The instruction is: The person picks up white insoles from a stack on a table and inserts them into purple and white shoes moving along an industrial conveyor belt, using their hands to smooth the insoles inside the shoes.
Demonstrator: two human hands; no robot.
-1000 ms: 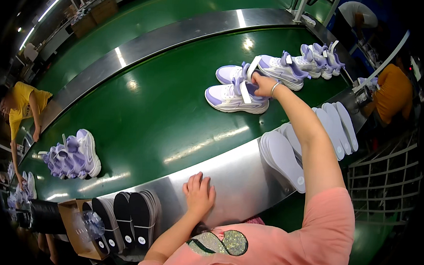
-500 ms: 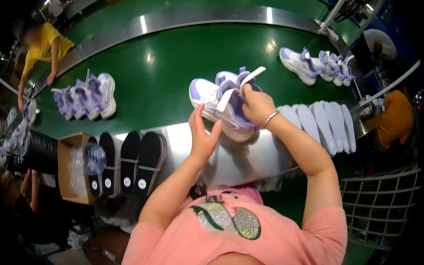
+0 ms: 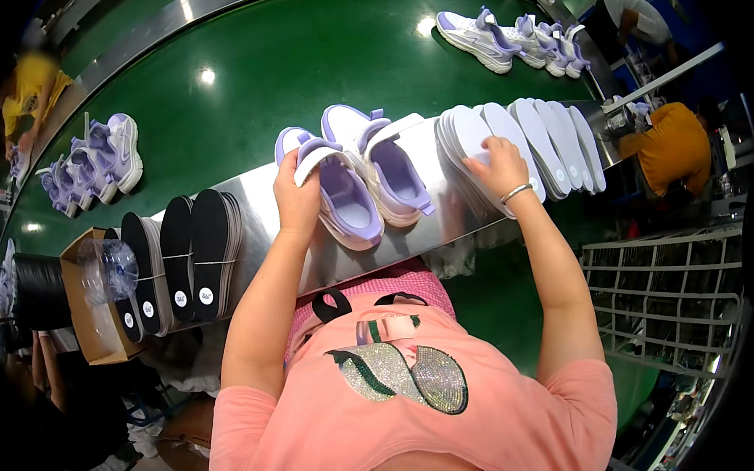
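Note:
A pair of white and lilac sneakers stands on the metal ledge in front of me, toes pointing away. My left hand (image 3: 297,197) is closed on the raised tongue of the left sneaker (image 3: 353,232); some of its fingers are hidden. Close beside it stands the right sneaker (image 3: 401,211), its tongue lifted toward the right. My right hand (image 3: 504,172) rests on a stack of white insoles (image 3: 463,131), fingertips on the top one and thumb apart. Whether it grips an insole is not visible.
More white insole stacks (image 3: 557,151) lie to the right. At left are banded black insoles (image 3: 216,254) and a cardboard box (image 3: 79,307) with clear plastic. Sneakers stand on the green belt (image 3: 257,87) at left (image 3: 98,160) and far right (image 3: 478,42). Co-workers flank the line.
The sneakers have been set down nearer on the metal ledge. My right hand has left them and moved right onto the white insoles; my left hand now holds a tongue. The view has shifted.

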